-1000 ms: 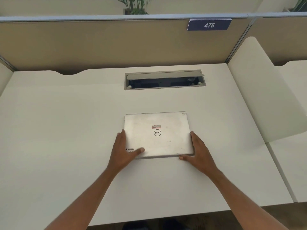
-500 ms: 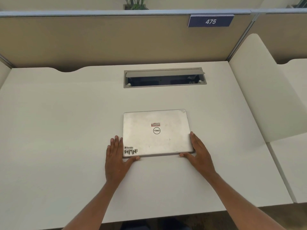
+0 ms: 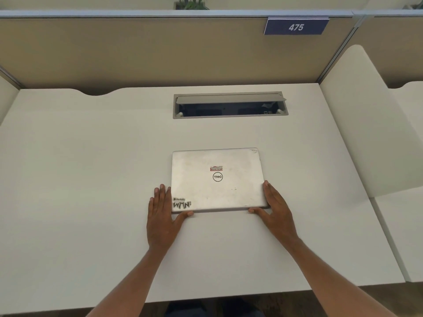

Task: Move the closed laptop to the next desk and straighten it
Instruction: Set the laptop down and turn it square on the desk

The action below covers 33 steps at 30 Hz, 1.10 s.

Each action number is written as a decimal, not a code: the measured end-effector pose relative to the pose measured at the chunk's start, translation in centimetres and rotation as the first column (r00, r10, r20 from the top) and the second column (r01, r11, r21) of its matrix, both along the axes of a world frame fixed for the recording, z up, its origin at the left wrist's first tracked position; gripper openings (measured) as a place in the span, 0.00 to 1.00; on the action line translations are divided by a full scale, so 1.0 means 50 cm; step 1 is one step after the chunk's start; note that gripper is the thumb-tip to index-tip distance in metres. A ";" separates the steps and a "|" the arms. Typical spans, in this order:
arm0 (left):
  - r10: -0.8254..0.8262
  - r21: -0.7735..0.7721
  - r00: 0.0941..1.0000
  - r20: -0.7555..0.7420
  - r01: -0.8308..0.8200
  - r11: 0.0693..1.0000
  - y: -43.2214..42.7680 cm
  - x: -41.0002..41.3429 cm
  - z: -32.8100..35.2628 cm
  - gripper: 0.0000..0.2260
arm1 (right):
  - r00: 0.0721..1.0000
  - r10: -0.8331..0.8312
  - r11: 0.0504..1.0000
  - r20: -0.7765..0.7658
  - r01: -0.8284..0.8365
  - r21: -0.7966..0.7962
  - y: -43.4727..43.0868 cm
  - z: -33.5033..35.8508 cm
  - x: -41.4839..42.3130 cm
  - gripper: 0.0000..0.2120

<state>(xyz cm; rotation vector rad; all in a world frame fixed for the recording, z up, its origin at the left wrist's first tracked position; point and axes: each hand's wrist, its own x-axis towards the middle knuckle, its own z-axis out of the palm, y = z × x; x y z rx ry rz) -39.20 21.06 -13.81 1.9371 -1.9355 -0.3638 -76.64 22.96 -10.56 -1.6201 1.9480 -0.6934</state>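
A closed silver laptop (image 3: pixel 217 179) lies flat in the middle of the white desk (image 3: pixel 80 179), its sides roughly parallel to the desk's edges. It carries a round logo and a sticker at its near left corner. My left hand (image 3: pixel 162 216) rests flat on the desk against the laptop's near left corner, fingers along the left side and thumb along the front edge. My right hand (image 3: pixel 277 211) frames the near right corner the same way. Neither hand is closed around the laptop.
An open grey cable hatch (image 3: pixel 230 105) is set into the desk behind the laptop. A tan partition (image 3: pixel 137 49) with a blue "475" sign (image 3: pixel 296 26) closes the back. A white side divider (image 3: pixel 357 124) separates a neighbouring desk (image 3: pixel 407 213) on the right.
My left hand has slid off the lid onto the desk beside the left edge, uncovering the corner sticker. The laptop has turned slightly and lies squarer. My right hand has stayed at its corner.
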 end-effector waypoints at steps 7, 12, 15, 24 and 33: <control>0.026 0.006 1.000 -0.018 -0.026 1.000 0.000 -0.003 -0.004 0.49 | 0.998 0.005 0.998 -0.062 -0.009 -0.062 0.003 -0.011 0.002 0.47; 0.033 0.017 0.999 -0.038 -0.033 0.999 0.002 -0.005 0.000 0.49 | 0.995 0.008 0.995 -0.097 -0.018 -0.096 0.002 -0.012 0.004 0.46; 0.054 0.028 0.995 -0.087 -0.051 0.998 -0.001 -0.003 0.002 0.49 | 0.990 0.019 0.992 -0.139 -0.035 -0.118 0.003 -0.011 0.007 0.45; 0.078 0.049 0.992 -0.101 -0.073 0.996 -0.008 -0.002 0.008 0.49 | 0.973 0.045 0.988 -0.226 -0.077 -0.133 -0.003 -0.025 0.006 0.45; 0.093 0.041 0.991 -0.091 -0.090 0.995 -0.005 -0.013 0.023 0.53 | 0.976 0.053 0.993 -0.212 -0.074 -0.093 -0.005 -0.020 0.007 0.49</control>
